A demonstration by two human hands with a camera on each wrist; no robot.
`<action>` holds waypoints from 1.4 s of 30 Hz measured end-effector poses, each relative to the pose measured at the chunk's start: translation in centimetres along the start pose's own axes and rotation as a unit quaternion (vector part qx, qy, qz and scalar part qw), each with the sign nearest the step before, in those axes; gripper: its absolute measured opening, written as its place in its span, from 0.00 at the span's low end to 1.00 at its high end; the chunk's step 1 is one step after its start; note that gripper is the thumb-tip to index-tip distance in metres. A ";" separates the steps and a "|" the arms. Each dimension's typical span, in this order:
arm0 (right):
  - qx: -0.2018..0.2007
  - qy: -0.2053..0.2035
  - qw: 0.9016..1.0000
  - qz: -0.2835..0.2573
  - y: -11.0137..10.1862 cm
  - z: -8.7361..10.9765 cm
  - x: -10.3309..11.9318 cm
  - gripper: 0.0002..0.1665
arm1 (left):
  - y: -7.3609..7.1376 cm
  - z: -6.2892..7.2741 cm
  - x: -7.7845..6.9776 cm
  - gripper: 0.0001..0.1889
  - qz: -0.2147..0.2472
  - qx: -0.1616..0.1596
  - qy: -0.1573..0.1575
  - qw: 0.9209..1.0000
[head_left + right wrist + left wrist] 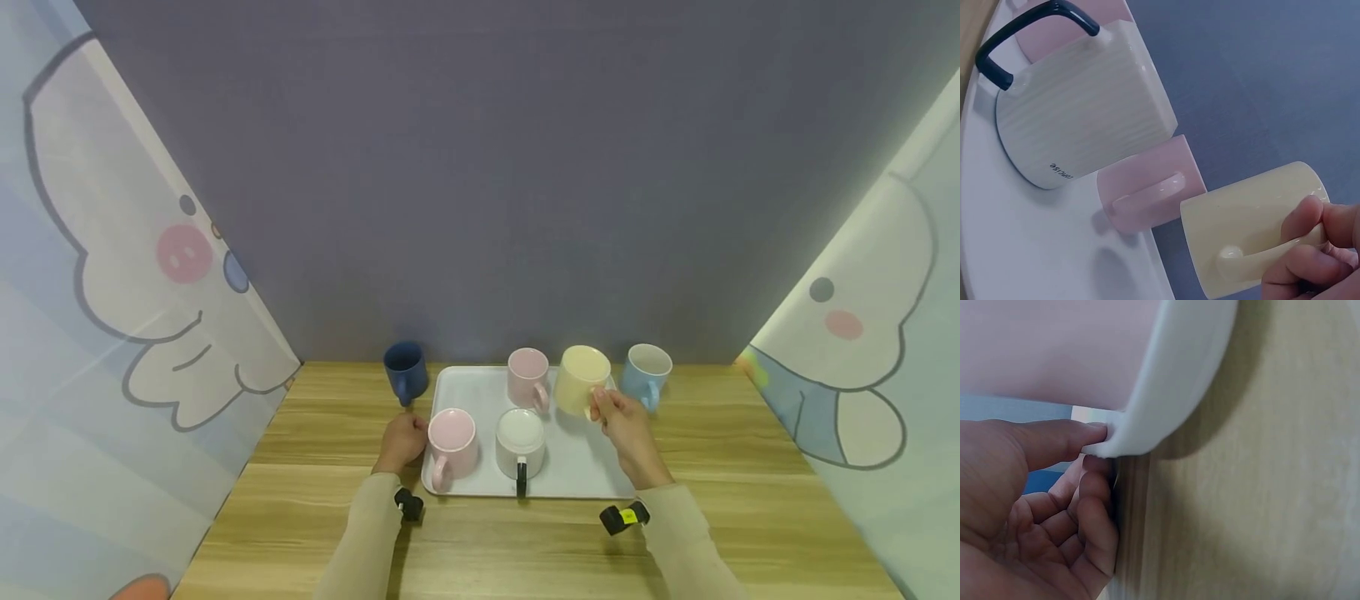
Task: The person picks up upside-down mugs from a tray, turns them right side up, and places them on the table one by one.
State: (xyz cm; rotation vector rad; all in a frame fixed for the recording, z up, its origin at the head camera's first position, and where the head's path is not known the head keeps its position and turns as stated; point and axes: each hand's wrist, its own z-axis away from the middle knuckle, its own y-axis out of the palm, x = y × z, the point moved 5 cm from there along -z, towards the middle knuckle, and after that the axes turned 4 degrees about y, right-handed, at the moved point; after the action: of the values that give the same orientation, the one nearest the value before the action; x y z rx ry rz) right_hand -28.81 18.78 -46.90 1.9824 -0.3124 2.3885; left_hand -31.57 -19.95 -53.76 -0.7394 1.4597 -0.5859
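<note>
My left hand (402, 437) pinches the left rim of a white tray (581, 471) between thumb and fingers, as the left wrist view shows close up. My right hand (626, 431) grips a pale yellow mug (576, 385) by its handle, base upward, over the tray's back right part. On the tray, a pink mug (456, 446) stands near my left hand and another pink mug (527, 382) at the back, beside the yellow one. Front and centre is a white mug (517, 454) with a black handle, bottom up, its lettering close to the tray.
A dark blue mug (406, 369) stands upright on the wooden table (525, 550) behind my left hand. To the right of the tray stands a light blue mug (645, 372) with a white inside. A grey wall (517, 183) rises behind the table.
</note>
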 end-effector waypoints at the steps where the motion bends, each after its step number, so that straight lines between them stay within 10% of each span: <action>1: 0.000 0.001 1.000 -0.001 0.0 0.0 0.1 0.23 | 0.0 0.0 0.0 0.05 0.000 0.001 0.000 1.000; 29: -0.014 -0.002 1.000 0.002 -0.2 -1.0 1.6 0.20 | 0.1 0.0 0.2 0.04 0.008 -0.001 -0.002 1.000; 42: 0.013 0.010 0.997 -0.077 0.6 -0.9 1.8 0.21 | -0.2 0.2 0.1 0.04 0.027 -0.011 0.020 0.999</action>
State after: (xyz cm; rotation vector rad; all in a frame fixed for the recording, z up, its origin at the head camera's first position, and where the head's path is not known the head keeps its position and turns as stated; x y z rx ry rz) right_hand -30.08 18.18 -45.33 1.9142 -0.1226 2.3285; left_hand -31.35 -20.09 -53.69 -0.7058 1.5196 -0.5467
